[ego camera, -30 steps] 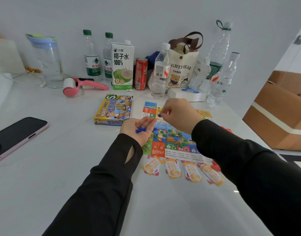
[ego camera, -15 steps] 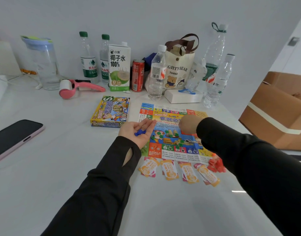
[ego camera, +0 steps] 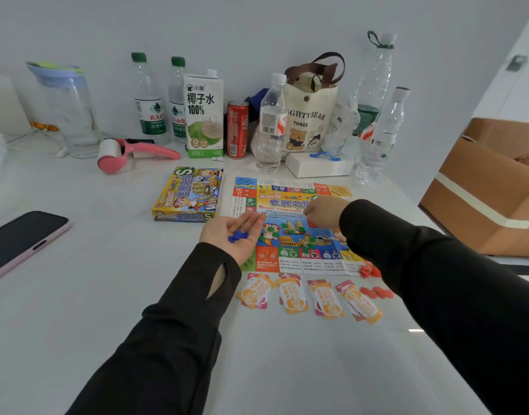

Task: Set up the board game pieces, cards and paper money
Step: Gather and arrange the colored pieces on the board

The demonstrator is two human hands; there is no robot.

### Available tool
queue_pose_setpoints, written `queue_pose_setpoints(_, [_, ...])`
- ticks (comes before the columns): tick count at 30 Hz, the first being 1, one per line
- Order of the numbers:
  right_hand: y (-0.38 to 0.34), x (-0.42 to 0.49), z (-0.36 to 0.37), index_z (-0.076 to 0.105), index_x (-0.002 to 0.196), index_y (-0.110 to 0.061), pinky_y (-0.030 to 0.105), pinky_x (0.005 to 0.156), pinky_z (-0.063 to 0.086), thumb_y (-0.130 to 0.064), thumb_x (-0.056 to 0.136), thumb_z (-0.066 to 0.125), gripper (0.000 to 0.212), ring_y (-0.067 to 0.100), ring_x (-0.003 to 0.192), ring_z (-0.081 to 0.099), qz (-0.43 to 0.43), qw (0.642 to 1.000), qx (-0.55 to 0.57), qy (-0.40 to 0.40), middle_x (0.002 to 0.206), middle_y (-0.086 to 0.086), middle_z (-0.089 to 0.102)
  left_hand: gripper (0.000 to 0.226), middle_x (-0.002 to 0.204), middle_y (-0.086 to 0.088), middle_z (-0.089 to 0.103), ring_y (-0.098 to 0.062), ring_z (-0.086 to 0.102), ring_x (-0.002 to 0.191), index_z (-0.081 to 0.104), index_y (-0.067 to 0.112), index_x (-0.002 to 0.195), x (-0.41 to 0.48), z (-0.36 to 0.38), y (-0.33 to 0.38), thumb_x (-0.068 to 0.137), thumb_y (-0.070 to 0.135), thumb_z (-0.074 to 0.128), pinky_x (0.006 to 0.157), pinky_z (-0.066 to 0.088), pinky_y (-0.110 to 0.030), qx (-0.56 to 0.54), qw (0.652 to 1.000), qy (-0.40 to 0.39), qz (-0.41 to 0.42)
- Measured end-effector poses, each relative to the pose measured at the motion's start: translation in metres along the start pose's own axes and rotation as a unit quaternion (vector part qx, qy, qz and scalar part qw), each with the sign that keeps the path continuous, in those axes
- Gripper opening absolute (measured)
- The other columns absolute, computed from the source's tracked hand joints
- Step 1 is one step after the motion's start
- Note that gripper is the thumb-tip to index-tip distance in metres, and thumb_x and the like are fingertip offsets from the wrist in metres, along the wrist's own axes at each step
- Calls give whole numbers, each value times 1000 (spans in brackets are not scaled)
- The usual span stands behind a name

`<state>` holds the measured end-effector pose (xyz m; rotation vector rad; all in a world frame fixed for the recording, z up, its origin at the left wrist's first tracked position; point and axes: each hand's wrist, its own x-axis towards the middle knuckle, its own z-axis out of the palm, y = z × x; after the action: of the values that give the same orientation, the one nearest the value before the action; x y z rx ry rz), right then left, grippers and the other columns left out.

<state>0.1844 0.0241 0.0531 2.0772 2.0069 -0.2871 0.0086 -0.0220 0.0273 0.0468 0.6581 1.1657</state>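
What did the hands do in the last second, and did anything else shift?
The right hand moved from above the left hand, where it pinched a blue piece, out and down onto the board; whether it still holds that piece is hidden. The left hand stayed palm up with the blue pieces. Cards, red pieces and box stayed put.

Phone point(ego camera: 20, 241), bottles point(ego camera: 150, 100), carton point(ego camera: 204, 113), tote bag point(ego camera: 309, 115)

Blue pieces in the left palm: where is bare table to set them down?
Bare table: between the phone and game box, and nearer than the card stacks. Crowded: bottles along the wall, red pieces by the board's right corner.
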Motion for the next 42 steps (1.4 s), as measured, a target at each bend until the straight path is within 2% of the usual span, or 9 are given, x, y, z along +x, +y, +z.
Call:
queue_pose_setpoints(6, [8,-14,-15,44,134,-3,32,104,31,-25,101,31,42,26,125,43,-24,997,55,49,138,13,46,30,109,-25,59,-35,57,107,52,-10,110,-5,10,-5,98,6,29,86,49,-41,4,1000,-20,6])
queue_pose_setpoints(17, [57,-48,-10,57,121,-1,28,91,37,-27,99,36,40,26,111,52,-35,984,130,116,122,14,57,34,103,-26,58,-36,55,111,54,-10,97,-13,50,-67,100,11,29,83,49,-41,38,998,-33,-46])
queue_pose_setpoints(22, [87,-52,-9,63,114,-4,24,79,37,-26,97,42,34,23,93,53,-37,965,193,173,112,13,62,44,123,-22,56,-32,56,114,50,-8,120,-9,56,-92,103,24,25,84,49,-36,21,998,-28,-60])
queue_pose_setpoints(25, [102,-52,-4,65,107,-4,26,75,40,-26,96,44,32,21,84,55,-34,955,220,196,104,14,65,41,110,-17,61,-22,64,93,47,-4,125,-2,64,-101,102,23,27,58,54,-23,0,998,-22,-66])
queue_pose_setpoints(27, [111,-52,-2,67,105,-4,29,77,45,-25,94,47,30,23,87,59,-32,948,240,207,102,12,67,29,84,-16,59,-14,56,63,49,-2,119,5,72,-105,101,12,32,44,49,-18,-18,996,-21,-82])
queue_pose_setpoints(29, [117,-50,1,68,104,-6,29,78,45,-22,93,48,28,22,88,59,-26,942,253,220,101,10,67,22,74,-14,55,-10,47,55,52,-5,106,13,79,-109,99,5,33,39,46,-15,-6,995,-21,-96])
queue_pose_setpoints(32, [126,-46,4,69,100,-7,27,73,44,-17,91,47,26,21,83,59,-3,924,288,252,97,8,68,25,75,-15,53,-11,47,55,53,-6,95,24,91,-118,98,1,29,37,46,-16,20,995,-19,-100])
queue_pose_setpoints(37, [135,-42,10,70,91,-6,27,67,48,-14,89,47,24,23,82,62,23,888,356,289,89,9,69,23,101,-20,60,-27,59,67,53,-8,103,33,102,-130,96,-4,31,40,53,-28,69,994,-25,-79])
queue_pose_setpoints(42, [143,-38,-2,69,87,-2,29,66,47,-12,88,46,25,28,84,63,21,879,360,313,89,14,69,21,70,-21,66,-25,62,43,55,-8,86,44,105,-131,96,4,40,56,55,-24,46,994,-24,-99])
